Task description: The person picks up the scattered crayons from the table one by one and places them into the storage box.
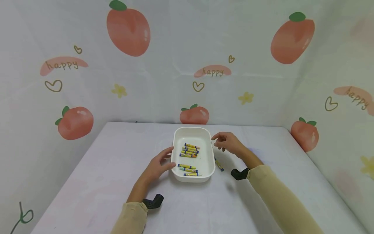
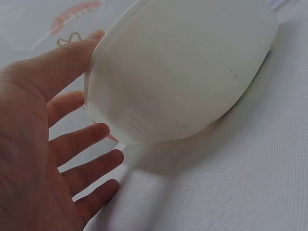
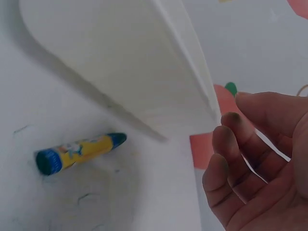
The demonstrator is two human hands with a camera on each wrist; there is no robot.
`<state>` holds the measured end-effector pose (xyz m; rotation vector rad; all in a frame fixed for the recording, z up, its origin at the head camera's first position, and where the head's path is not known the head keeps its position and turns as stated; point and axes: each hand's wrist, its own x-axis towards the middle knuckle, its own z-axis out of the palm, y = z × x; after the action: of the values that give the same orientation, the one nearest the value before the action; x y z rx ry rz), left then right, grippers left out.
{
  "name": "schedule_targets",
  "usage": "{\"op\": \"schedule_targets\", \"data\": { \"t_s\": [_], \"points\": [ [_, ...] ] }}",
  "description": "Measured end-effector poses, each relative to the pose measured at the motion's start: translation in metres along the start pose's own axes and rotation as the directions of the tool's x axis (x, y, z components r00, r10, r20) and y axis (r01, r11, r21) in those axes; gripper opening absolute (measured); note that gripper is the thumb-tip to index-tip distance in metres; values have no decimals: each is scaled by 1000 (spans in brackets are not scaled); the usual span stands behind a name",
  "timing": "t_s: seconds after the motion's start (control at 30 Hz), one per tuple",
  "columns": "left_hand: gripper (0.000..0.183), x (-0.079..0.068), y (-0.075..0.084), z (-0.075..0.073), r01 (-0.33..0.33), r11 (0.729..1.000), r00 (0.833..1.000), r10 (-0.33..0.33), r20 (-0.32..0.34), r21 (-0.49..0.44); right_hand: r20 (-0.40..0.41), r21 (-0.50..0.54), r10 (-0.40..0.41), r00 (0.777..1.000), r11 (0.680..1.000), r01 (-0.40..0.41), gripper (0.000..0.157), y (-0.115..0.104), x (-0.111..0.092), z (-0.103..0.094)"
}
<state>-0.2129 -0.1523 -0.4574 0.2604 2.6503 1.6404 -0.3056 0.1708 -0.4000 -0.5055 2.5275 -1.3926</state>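
Note:
A white tray (image 1: 206, 162) holds several yellow-wrapped crayons (image 1: 188, 155), lying crosswise in two groups. At its left side is my left hand (image 1: 157, 167), thumb and forefinger touching the rim; in the left wrist view the other fingers (image 2: 103, 163) spread straight beside the tray wall (image 2: 183, 72). Close to the tray's far right side hovers my right hand (image 1: 229, 143), fingers loosely bent with nothing between them. Dark smudges mark its fingertips (image 3: 225, 139) in the right wrist view. Outside the tray's right wall lies one dark blue-green crayon (image 3: 79, 151) with a yellow wrapper.
The tray stands on a white-covered table (image 1: 117, 169). A fruit-printed white cloth (image 1: 163, 84) hangs behind and along the sides. Small dark marks dot the table cover near the loose crayon. Each wrist wears a black camera mount (image 1: 153, 201).

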Motion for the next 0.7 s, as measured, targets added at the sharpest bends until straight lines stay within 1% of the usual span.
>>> {"op": "schedule_targets", "data": {
  "t_s": [0.13,0.37,0.53,0.7],
  "points": [
    [64,0,0,0,14,1000,1000,-14,-2,4,7,17,33,999,999,-33,27,10,-4,-1],
    [65,0,-1,0,1,1000,1000,-1,-4,5,31,10,79,996,997,-80,25,27,-8,4],
    [64,1,-3,0,-1,1000,1000,1,6,-2,54,13,104,993,994,-105,21,34,-10,9],
    [65,1,-3,0,-10,1000,1000,10,6,0,60,1,123,991,992,-123,21,40,-11,14]
  ]
}}
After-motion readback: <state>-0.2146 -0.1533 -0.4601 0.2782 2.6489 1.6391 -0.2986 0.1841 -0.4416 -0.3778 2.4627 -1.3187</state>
